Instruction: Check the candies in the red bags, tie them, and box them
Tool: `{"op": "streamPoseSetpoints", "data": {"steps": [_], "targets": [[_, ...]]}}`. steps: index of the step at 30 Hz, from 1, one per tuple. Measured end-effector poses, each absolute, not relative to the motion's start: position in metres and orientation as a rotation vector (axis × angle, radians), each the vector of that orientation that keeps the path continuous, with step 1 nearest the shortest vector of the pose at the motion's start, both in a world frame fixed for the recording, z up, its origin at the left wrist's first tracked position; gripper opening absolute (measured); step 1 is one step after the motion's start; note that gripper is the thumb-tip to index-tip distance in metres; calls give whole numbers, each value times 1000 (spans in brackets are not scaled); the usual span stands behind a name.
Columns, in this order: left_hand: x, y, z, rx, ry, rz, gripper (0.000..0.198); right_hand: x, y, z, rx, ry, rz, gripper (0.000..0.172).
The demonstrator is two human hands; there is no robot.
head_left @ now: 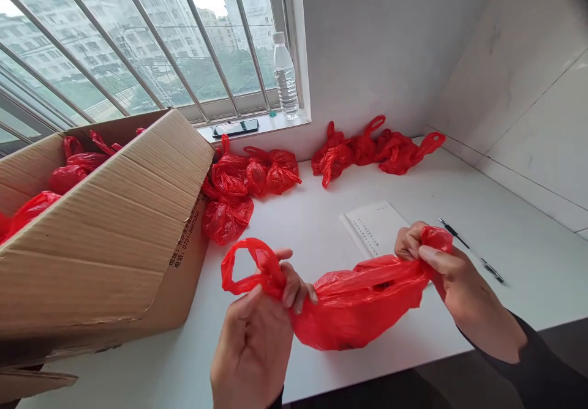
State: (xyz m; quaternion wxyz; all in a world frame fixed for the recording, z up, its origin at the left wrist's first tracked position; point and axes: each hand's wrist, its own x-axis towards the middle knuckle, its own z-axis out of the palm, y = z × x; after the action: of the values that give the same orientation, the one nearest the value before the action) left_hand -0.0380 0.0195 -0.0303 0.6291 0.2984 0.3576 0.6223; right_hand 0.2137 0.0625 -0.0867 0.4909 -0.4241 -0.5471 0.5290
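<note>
A red plastic bag (349, 311) is stretched between my two hands above the front of the white table. My left hand (261, 329) grips one end of it, fingers wrapped round the plastic, and a handle loop sticks up beyond the fingers. At the other end, my right hand (441, 265) pinches the bag's other handle, with a bunched bit of red plastic showing above the thumb. The bag's mouth lies partly open along the top. Something dark shows faintly through it, but I cannot make out what.
A cardboard box (114, 213) holding red bags stands at the left. Several tied red bags (229, 176) line the wall. A booklet (367, 228), a pen (452, 231) and its cap (492, 269) lie on the table (505, 213). A phone (236, 128) and water bottle (285, 78) rest on the sill.
</note>
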Motion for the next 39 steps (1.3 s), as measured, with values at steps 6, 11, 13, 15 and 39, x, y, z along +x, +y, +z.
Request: {"op": "streamPoseSetpoints", "data": {"steps": [6, 11, 13, 15, 39], "targets": [[-36, 26, -38, 867, 968, 1188, 33, 197, 41, -38, -1182, -1690, 1022, 27], [-15, 23, -31, 1306, 1200, 912, 28, 190, 35, -14, -1071, -2129, 689, 15], [-7, 12, -32, 1502, 1268, 864, 38, 190, 36, -13, -1032, -2217, 651, 13], [-2, 2, -34, 1615, 1378, 813, 52, 189, 36, -12, -972, -2267, 679, 16], [-18, 37, -40, 1199, 900, 775, 40, 197, 38, -28, -1284, -1791, 1226, 21]]}}
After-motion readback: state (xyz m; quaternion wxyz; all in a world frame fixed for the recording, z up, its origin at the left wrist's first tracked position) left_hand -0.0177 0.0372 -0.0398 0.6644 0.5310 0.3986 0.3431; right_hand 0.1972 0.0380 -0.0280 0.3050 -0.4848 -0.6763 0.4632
